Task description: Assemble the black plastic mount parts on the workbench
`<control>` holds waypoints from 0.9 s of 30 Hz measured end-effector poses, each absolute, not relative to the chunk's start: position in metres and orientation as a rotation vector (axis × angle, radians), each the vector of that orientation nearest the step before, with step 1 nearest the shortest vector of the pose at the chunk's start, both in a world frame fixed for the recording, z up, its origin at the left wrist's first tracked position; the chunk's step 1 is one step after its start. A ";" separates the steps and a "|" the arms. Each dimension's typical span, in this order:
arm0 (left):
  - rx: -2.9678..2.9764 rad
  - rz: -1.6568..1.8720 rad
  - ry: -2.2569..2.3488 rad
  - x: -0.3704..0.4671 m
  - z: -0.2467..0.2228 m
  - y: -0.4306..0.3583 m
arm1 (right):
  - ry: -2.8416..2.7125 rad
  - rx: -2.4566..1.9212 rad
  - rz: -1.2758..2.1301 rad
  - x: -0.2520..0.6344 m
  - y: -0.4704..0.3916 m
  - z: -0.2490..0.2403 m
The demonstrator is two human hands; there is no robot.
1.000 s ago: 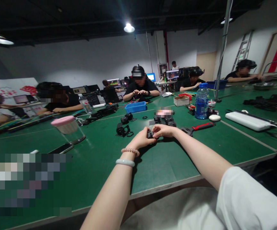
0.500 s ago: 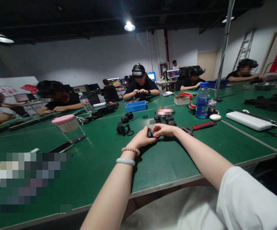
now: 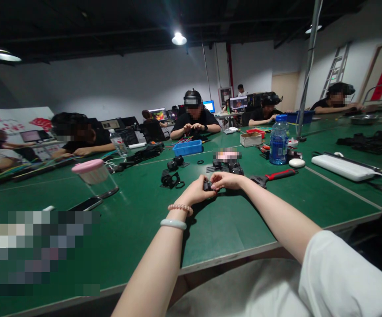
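Between my fingertips, close above the green table [image 3: 230, 224], is a small black part [image 3: 207, 185], mostly covered by my fingers. My left hand [image 3: 196, 190] grips it from the left, thumb toward me. From the right, my right hand [image 3: 225, 181] pinches at the same part with its fingertips. Just beyond my right hand lie black assemblies with gridded plates [image 3: 235, 167]. Left of my left hand sit a black ringed bracket [image 3: 168, 178] and a loose black ring [image 3: 180, 185]. Another black piece [image 3: 174, 163] rests behind them.
An adjustable wrench [image 3: 278, 175] with a red and black handle lies to the right. Around stand a blue bottle [image 3: 278, 143], a blue tray [image 3: 187, 147], a pink-lidded cup [image 3: 92, 171] and a white power bank [image 3: 344, 166]. Co-workers sit across the table.
Both hands stay on the small black part in nearly the same place, with a slight shift of the fingers. The view has moved very slightly.
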State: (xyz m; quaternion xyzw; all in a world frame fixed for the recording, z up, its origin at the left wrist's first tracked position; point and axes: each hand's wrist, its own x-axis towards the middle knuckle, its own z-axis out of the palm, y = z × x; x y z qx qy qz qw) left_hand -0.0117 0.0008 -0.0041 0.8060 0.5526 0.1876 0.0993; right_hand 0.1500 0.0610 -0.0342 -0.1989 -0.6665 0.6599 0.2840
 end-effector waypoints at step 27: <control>2.327 0.554 1.657 -0.009 0.001 -0.004 | -1.770 -0.558 1.764 0.150 0.056 -0.030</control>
